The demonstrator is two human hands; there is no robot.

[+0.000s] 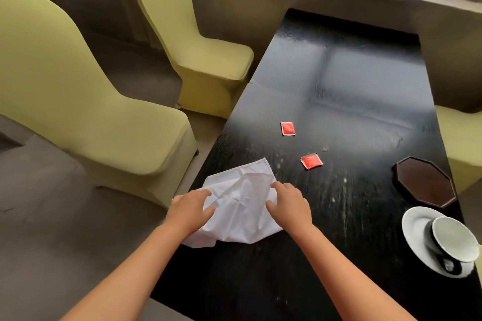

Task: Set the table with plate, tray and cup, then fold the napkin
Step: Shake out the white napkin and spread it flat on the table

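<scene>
Napkin [242, 206] on counter [339, 101] edge: light, limp, creased. Left hand [191, 207] and right hand [289, 203] fingers pinch its sides; better grip corners.

The glossy black wood-grain worktop [339, 216] is streaked with pale scuffs, and on it lie a crumpled plain white cloth napkin [241, 206] and two small red square sachets with white edges [288, 128] [311, 161]. The octagonal wooden tray [425, 182] is dark reddish-brown with a darker rim. The round plate [414, 227] is white; the cup [455, 238] is white inside and black outside, and the chair covers [104, 122] are pale yellow-green.
</scene>
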